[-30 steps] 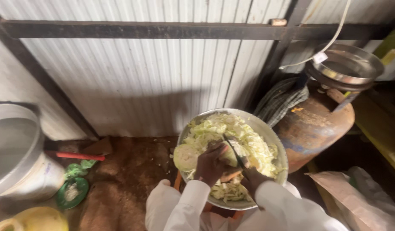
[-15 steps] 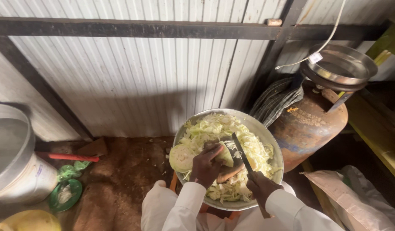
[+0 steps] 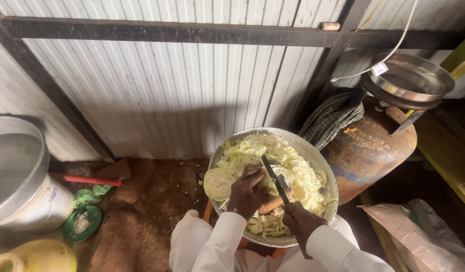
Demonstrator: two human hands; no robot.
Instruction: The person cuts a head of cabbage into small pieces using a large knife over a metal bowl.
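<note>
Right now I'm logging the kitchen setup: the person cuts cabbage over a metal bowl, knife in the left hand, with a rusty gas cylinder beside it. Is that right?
Not quite. The head view shows the knife in the right hand; the left hand steadies the cabbage. The rest holds: the cutting is over a metal bowl, with a rusty gas cylinder beside it.

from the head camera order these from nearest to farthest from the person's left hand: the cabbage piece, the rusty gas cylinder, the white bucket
1. cabbage piece, held by the left hand over the bowl.
2. rusty gas cylinder, off to the right.
3. white bucket, far left.
</note>
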